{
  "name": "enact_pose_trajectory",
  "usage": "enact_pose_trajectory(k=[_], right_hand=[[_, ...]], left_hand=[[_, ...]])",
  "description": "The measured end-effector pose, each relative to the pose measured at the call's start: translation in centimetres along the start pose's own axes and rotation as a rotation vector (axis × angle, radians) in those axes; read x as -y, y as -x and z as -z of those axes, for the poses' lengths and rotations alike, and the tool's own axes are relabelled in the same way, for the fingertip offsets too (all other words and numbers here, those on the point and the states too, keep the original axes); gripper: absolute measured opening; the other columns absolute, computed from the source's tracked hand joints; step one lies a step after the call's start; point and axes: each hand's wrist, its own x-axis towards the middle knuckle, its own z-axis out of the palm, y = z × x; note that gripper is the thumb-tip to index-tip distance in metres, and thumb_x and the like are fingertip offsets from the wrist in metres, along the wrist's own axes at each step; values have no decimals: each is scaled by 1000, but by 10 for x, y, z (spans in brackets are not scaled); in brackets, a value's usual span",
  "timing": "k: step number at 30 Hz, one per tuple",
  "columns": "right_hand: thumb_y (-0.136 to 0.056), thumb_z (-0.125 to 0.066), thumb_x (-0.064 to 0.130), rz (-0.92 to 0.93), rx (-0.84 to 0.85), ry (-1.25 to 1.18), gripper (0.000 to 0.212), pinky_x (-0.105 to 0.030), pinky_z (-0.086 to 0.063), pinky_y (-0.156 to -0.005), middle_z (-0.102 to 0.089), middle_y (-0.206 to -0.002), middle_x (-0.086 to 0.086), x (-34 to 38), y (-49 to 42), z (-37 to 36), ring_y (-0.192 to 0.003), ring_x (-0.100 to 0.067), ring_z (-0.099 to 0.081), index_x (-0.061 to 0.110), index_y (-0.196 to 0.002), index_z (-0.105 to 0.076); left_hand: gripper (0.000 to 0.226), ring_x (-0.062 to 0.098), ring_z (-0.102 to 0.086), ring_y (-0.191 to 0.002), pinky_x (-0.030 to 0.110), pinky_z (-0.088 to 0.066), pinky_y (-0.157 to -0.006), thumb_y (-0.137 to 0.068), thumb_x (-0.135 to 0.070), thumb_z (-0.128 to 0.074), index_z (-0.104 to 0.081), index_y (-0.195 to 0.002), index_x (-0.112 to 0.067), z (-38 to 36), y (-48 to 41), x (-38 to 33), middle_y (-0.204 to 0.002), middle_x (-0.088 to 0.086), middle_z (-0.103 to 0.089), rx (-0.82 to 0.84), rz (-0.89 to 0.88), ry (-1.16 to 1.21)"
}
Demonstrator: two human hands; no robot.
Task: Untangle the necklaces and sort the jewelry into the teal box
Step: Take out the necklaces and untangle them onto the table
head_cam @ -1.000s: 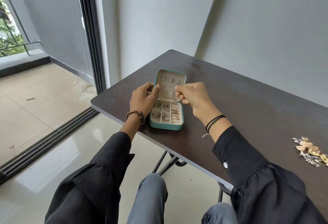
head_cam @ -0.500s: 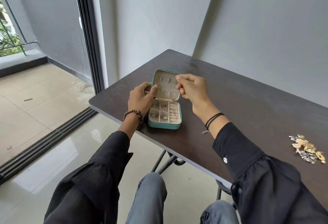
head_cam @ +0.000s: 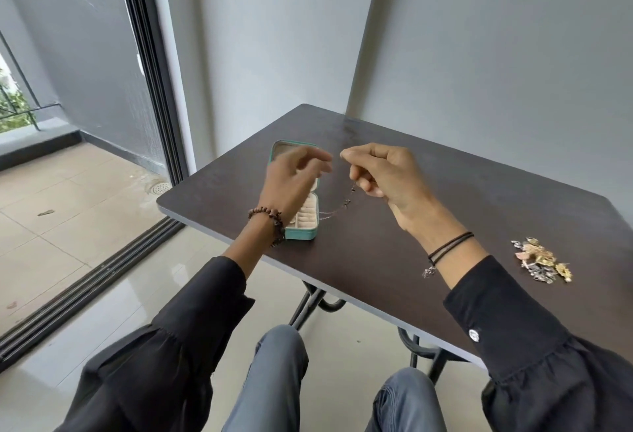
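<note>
The table (head_cam: 445,226) holds the open teal box (head_cam: 301,231) at its nine o'clock edge. My right hand (head_cam: 383,174) pinches the necklace (head_cam: 346,203), dangling at the box's three o'clock; my left hand (head_cam: 291,181) is too blurred to tell its grip. If the necklace snags, a tug could drag the box off

The right hand (head_cam: 383,176) has risen from the teal box (head_cam: 301,233), pinching a thin chain (head_cam: 346,204) (charms dangling); the left hand (head_cam: 291,181) has left the lid.
</note>
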Motion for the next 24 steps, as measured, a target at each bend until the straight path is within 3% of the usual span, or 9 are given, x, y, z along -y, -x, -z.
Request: enact_pose_trajectory(k=[3, 6, 13, 18, 24], right_hand=[[-93, -71, 14, 36, -17, -26, 19, -17, -30, -42, -62, -65, -5, 9, 13, 15, -49, -11, -45, -5, -95, -72], [-93, -71, 14, 44, -53, -35, 14, -19, -30, -42, -62, -64, -4, 14, 25, 33, -47, -10, -45, 0, -90, -71], [-92, -72, 15, 44, -161, -25, 18, -19, -35, -44, -68, -69, -8, 8, 54, 78, -50, -12, -51, -2, -96, -74], [-92, -73, 18, -6, -248, 6, 13, -17, -34, -43, -72, -72, -6, -3, 66, 104, -52, -12, -53, 6, -95, -75], [-92, -72, 22, -97, -265, 48, 15, -16, -33, -43, -76, -84, -3, -21, 81, 118, -61, -12, -54, 8, -97, -77]], left_hand=[[30, 9, -70, -96, 35, -49, -91, -97, -12, -42, -71, -101, -17, -20, 19, -31, -90, -4, -76, 329, 60, 86], [30, 14, -71, -99, 38, -46, -97, -99, -16, -40, -69, -103, -10, -35, 31, -46, -99, -1, -77, 502, 84, 77], [17, 19, -72, -87, 42, -54, -92, -93, -19, -68, -70, -104, -6, -66, 48, -53, -99, 7, -77, 654, 44, 68], [32, 19, -73, -82, 31, -55, -79, -93, -26, -68, -68, -106, 3, -81, 56, -57, -97, 12, -76, 659, 94, 113], [29, 17, -73, -82, 35, -58, -83, -95, -21, -65, -67, -112, 2, -98, 60, -66, -101, 12, -76, 647, 157, 191]])
